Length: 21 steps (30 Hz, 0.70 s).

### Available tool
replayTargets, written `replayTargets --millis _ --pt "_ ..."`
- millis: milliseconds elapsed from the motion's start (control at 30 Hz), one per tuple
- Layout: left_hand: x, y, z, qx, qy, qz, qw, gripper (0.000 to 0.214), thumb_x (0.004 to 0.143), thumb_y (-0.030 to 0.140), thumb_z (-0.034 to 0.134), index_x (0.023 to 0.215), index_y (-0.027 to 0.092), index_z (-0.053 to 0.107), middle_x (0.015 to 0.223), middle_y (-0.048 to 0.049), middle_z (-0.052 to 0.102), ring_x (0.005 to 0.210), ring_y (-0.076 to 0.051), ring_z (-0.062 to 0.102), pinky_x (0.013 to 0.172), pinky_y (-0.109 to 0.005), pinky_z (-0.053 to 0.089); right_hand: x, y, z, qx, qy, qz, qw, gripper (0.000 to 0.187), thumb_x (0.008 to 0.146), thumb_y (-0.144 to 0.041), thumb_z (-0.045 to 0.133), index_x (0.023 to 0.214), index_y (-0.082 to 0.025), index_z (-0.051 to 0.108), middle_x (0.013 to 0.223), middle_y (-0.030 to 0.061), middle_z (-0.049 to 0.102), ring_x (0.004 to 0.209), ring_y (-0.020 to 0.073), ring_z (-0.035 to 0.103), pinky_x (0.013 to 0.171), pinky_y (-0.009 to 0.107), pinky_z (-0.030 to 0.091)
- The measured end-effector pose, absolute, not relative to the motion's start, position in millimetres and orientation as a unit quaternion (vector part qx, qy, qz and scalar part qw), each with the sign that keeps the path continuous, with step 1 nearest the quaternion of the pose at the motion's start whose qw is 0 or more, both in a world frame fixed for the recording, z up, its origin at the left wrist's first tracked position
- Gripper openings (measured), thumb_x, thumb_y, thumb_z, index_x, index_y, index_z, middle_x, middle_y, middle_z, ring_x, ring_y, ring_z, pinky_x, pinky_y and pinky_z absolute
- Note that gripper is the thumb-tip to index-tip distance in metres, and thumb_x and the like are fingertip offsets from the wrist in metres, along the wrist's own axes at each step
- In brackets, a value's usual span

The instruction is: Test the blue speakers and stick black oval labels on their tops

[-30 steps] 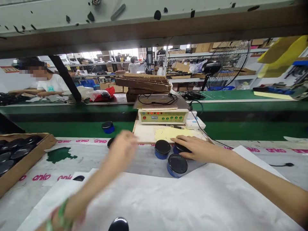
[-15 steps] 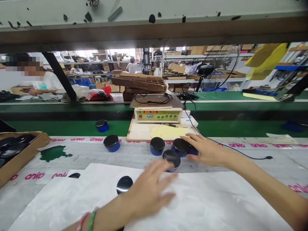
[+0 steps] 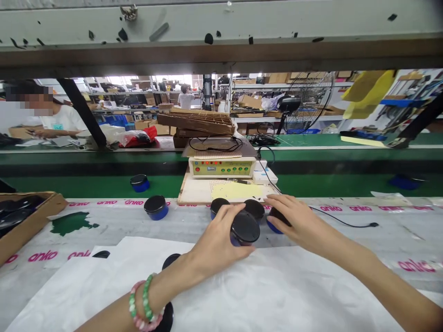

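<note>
At the far left, a carton [image 3: 38,233] holds black-topped pieces packed close, its walls probably there to stop them straying. Rightward comes the bench [image 3: 117,221], under printed film, where a loose tub [image 3: 156,207] stands upright; the back tub [image 3: 140,183] sits beyond it, on the green strip [image 3: 166,182]. White paper [image 3: 277,286] lies nearest me, perhaps to spare surfaces from scuffs. Two dark discs [image 3: 170,260] on it are partly hidden by my left arm.

My left hand [image 3: 214,244] is wrapped round the near tub [image 3: 245,228], fingers on the far side, thumb on the near; a hold by the sides leaves the top uncovered, which I take to be the point. Whether it is lifted I cannot tell. Two more tubs [image 3: 254,210] stand just behind it, short of the board [image 3: 190,190].

My right hand [image 3: 294,219] curves over the right tub [image 3: 278,213], fingers behind, thumb in front, seemingly to steady it; how firmly it grips, I cannot tell.

Half a second ago my left hand was spread in front of the near tub, not round it. The right tub then looked against its neighbour; now a slim gap shows.
</note>
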<state>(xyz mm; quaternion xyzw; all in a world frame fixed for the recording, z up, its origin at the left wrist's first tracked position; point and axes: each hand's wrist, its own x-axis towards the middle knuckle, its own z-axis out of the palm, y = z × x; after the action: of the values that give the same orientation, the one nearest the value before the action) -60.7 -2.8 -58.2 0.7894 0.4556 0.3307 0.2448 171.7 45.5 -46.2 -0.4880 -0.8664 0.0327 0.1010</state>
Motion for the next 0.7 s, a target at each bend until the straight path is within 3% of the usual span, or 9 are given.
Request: replayTargets --millis 133,233,400,567,700 --pt "-61 -15 -45 0.727 0.475 0.355 0.345 0.103 0.062 0.035 0.081 0.145 0.027 0.020 0.133 -0.0073 0.053 0.118 -0.027 0.054 0.098 -0.041 0.047 144 10 -16 -0.403 -0.891 0.173 0.114 0.051 0.096 -0.050 0.036 0.145 -0.039 0.029 0.152 -0.0031 0.030 0.139 0.0222 0.030 0.108 0.041 0.037" --pt "-62 -23 -38 0.703 0.494 0.351 0.373 0.100 0.060 0.037 0.081 0.143 0.028 0.025 0.133 -0.0049 0.055 0.116 -0.027 0.056 0.098 -0.042 0.046 130 -5 -3 -0.363 -0.888 0.256 0.118 0.047 0.096 -0.048 0.039 0.142 -0.047 0.030 0.153 -0.0071 0.029 0.139 0.0235 0.028 0.107 0.044 0.036" --pt "-67 -35 -29 0.685 0.503 0.363 0.383 0.094 0.062 0.036 0.080 0.139 0.032 0.027 0.121 -0.0023 0.062 0.106 -0.024 0.061 0.092 -0.040 0.049 122 -7 -8 -0.337 -0.847 0.332 0.242 0.037 0.092 -0.038 0.052 0.129 -0.035 0.052 0.133 0.0017 0.054 0.118 0.0222 0.053 0.097 0.036 0.047" --pt "-72 -42 -25 0.703 0.463 0.437 0.318 0.079 0.065 0.039 0.081 0.129 0.035 0.036 0.129 -0.0029 0.050 0.106 -0.020 0.057 0.088 -0.035 0.050 117 -6 -22 -0.335 -0.593 0.597 0.424 0.031 0.086 -0.044 0.059 0.114 -0.031 0.061 0.117 0.0020 0.062 0.098 0.0180 0.062 0.076 0.026 0.054" --pt "-73 -48 -24 0.756 0.434 0.441 0.214 0.069 0.068 0.040 0.079 0.124 0.036 0.040 0.126 -0.0015 0.050 0.112 -0.020 0.053 0.088 -0.031 0.050 109 -9 -29 -0.272 -0.410 0.760 0.425 0.026 0.087 -0.043 0.056 0.107 -0.030 0.066 0.107 -0.0002 0.066 0.088 0.0133 0.062 0.071 0.022 0.053"
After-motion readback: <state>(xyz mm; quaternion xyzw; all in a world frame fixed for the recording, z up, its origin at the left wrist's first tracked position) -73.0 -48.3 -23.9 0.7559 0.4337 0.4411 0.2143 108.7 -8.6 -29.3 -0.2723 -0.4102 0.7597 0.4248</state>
